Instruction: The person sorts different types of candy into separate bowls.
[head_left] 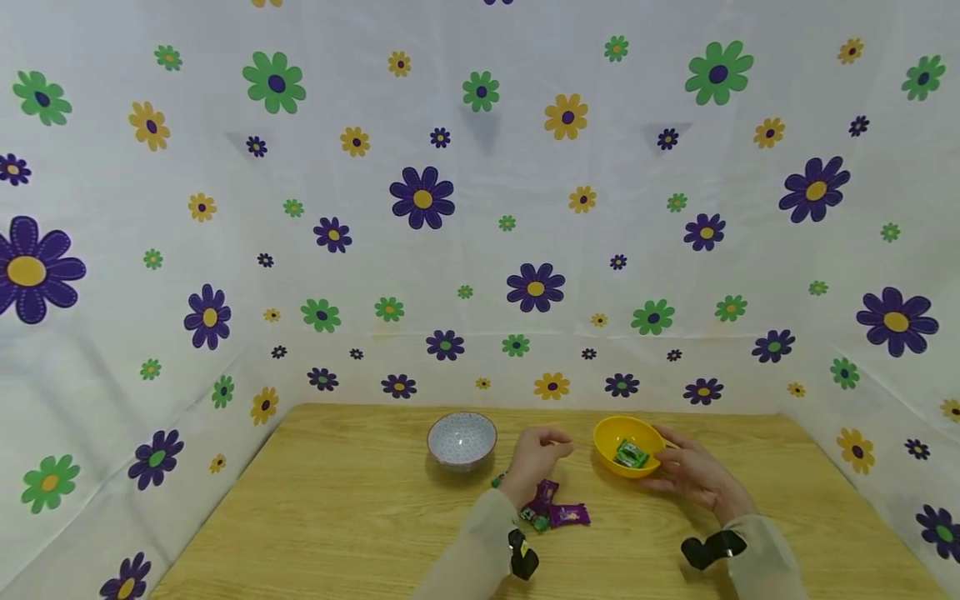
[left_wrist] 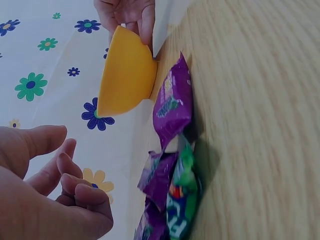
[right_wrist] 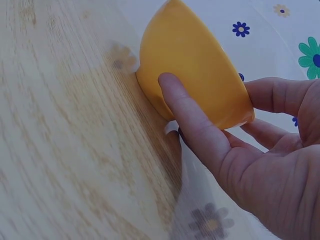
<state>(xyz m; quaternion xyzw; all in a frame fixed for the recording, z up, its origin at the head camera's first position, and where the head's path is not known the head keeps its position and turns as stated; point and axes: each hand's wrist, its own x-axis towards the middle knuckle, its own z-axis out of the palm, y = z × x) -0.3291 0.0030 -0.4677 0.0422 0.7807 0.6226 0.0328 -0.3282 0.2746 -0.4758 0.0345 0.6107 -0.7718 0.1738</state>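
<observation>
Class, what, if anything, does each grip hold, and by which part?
The right grip holds the yellow bowl by its right side. The left grip holds nothing.

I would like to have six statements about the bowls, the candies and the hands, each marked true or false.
1. The right hand holds the yellow bowl. True.
2. Only purple-wrapped candy shows inside this bowl. False: green-wrapped candy shows there.
3. Purple-wrapped candies lie on the table. True.
4. Every candy on the table is purple-wrapped. False: green wrapping also shows there.
5. The left hand grips no candy. True.
6. There is only one bowl. False: a pale patterned bowl stands there too.
</observation>
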